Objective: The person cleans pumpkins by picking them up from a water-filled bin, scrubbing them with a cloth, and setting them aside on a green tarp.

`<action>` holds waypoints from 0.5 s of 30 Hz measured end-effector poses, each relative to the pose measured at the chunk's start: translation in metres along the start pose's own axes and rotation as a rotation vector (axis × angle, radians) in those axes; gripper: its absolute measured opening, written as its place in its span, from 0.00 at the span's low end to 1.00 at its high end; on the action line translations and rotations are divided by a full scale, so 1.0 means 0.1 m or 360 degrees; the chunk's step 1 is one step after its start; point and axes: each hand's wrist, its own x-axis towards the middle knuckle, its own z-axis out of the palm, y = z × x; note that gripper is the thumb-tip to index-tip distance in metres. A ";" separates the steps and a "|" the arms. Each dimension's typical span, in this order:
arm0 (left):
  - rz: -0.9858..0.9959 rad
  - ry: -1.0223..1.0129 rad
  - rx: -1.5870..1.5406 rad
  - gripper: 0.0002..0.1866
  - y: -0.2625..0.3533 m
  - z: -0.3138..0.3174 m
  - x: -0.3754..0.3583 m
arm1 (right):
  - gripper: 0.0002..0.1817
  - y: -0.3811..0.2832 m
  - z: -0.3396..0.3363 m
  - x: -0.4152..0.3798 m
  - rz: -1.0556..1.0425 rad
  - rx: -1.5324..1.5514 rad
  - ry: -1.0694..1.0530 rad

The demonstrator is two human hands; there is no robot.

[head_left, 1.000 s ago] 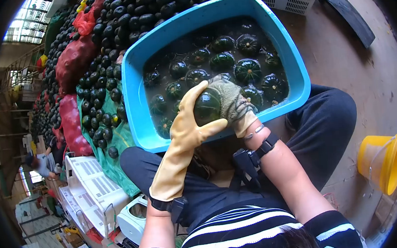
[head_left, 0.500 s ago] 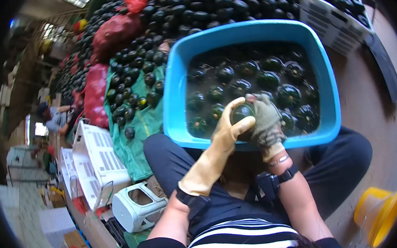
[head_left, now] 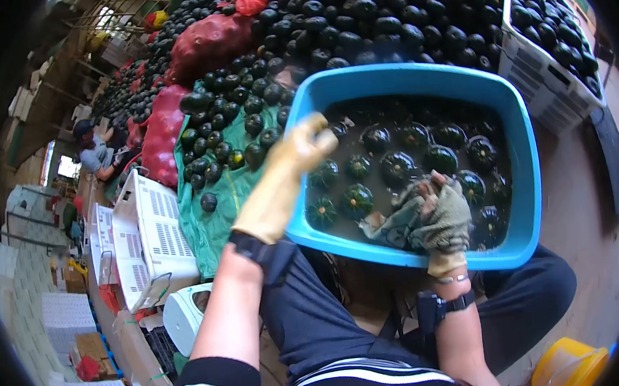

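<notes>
My left hand (head_left: 305,147), in a long yellow rubber glove, is raised over the left rim of the blue tub (head_left: 531,177). Its fingers are curled loosely and I see nothing in it. My right hand (head_left: 440,216), in a grey-green knitted glove, is low over the near part of the tub and it grips a wet cloth (head_left: 392,224), bunched between the fingers. The tub rests against my knees and is full of dark water, where many small dark green squashes (head_left: 398,165) float, near to the cloth. To the left of the tub more squashes lie on a green sheet (head_left: 214,214), beside red net bags (head_left: 209,46) and white plastic crates (head_left: 151,233). Behind the tub a large heap of squashes (head_left: 383,16) covers the floor.
</notes>
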 end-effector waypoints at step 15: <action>-0.0700 -0.0277 -0.0797 0.45 -0.15 0.79 -0.16 | 0.21 -0.29 0.30 0.33 0.1401 0.1693 -0.0131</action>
